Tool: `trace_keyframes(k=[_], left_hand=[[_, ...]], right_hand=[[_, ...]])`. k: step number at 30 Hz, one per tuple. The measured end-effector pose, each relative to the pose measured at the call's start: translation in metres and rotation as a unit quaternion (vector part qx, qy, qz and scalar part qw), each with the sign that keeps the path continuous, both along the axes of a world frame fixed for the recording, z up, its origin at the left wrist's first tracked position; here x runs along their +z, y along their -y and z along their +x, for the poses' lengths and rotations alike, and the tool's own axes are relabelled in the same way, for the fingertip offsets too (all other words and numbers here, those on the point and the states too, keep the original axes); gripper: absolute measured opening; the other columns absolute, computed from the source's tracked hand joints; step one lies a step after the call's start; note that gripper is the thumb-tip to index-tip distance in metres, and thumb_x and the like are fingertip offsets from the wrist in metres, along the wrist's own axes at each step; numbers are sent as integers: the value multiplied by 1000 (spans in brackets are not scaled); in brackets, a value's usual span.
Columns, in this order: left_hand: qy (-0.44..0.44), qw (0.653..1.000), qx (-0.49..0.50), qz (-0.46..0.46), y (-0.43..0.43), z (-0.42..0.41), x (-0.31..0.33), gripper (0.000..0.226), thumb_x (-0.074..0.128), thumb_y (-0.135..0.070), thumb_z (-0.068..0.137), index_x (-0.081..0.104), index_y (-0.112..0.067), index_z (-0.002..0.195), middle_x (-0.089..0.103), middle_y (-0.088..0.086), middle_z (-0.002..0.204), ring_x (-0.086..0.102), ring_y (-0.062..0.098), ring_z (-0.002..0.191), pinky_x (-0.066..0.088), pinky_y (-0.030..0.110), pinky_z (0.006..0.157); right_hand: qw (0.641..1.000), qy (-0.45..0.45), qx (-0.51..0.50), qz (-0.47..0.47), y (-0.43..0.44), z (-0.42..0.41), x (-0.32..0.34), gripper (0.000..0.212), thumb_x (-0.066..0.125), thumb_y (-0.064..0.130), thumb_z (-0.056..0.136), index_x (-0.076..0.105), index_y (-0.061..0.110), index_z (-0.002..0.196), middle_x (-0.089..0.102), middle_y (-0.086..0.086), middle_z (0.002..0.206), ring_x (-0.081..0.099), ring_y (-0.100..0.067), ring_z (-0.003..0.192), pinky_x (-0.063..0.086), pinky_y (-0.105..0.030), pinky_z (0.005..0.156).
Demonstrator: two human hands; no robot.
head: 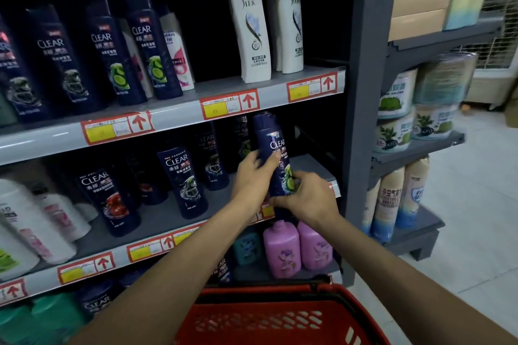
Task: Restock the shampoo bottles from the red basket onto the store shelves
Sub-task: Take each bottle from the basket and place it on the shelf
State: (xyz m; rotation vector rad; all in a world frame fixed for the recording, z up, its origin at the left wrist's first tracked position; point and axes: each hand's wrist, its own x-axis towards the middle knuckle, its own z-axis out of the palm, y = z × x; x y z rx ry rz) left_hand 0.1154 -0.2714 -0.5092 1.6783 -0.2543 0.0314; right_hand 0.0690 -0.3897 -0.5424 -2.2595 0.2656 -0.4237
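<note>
A dark blue Clear shampoo bottle [273, 145] stands upright at the front right of the middle shelf [168, 216]. My left hand [253, 176] wraps its left side and my right hand [308, 199] clasps its lower part from the right. The red basket [280, 314] sits low in front of me, under my forearms; its contents are hidden. More dark blue Clear bottles [182, 179] stand to the left on the same shelf.
The upper shelf [173, 117] carries Clear bottles [145, 45] and two white bottles [251, 28]. Pink bottles [283, 249] stand on the shelf below my hands. A grey upright [364, 92] ends the bay; a side rack [414, 148] with cans lies to the right.
</note>
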Motion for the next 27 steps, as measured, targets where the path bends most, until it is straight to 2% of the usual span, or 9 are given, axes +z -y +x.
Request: trace_keyframes(k=[2,4,6,11,15,19,22,24,27], left_hand=[[24,999,3,29,1,13,-6,39,69,-57,85,68,-40,120,76,-8,107,75,12,94,62,45,89],[32,998,3,53,3,27,-13,52,65,-67,77,60,-52,127,71,-3,109,72,16,99,61,50,89],[39,997,1,71,5,37,-16,48,65,-59,89,48,-60,134,68,0,107,70,16,99,59,49,92],[48,996,10,76,14,64,-27,66,65,-50,90,41,-43,152,67,-12,122,68,14,107,55,49,100],[50,997,0,66,20,79,-42,69,67,-31,98,35,-29,159,57,-13,141,65,-4,103,52,39,107],[56,993,-31,94,26,80,-71,93,66,-59,79,21,-45,159,42,-17,154,57,3,126,48,37,110],[31,993,-35,109,27,84,-83,93,63,-68,72,23,-54,155,44,-16,152,51,8,136,45,42,114],[20,991,-42,127,27,80,-80,89,63,-64,80,23,-48,158,45,-13,153,50,8,136,44,33,114],[18,988,-57,146,23,75,-73,73,66,-38,98,26,-36,159,50,-13,139,57,-9,108,42,0,81]], right_hand=[[1000,14,-4,1,6,16,-2,48,91,44,62,71,26,101,74,8,85,70,-15,80,56,-35,69],[999,35,-10,7,10,33,-3,50,91,44,64,70,28,107,75,10,88,70,-15,83,57,-36,73],[998,63,-16,8,15,52,-6,53,90,43,65,69,29,112,75,11,90,70,-14,85,58,-37,77],[991,132,-36,9,16,98,-21,55,81,44,69,66,30,120,74,6,97,70,-17,90,59,-42,79],[986,156,-51,29,17,125,-43,39,75,39,79,67,31,116,72,4,93,69,-18,87,57,-39,77],[989,135,-66,-12,23,140,-61,36,72,28,89,60,25,123,65,-4,100,63,-24,91,49,-34,73],[991,126,-53,1,22,143,-60,48,77,30,84,56,21,126,64,-4,105,62,-22,93,52,-37,78],[992,116,-47,0,22,142,-59,51,79,26,83,53,19,127,63,-5,108,63,-23,95,53,-39,80],[995,86,-47,-20,24,134,-54,59,73,13,87,48,15,140,59,-11,118,61,-29,104,50,-36,84]])
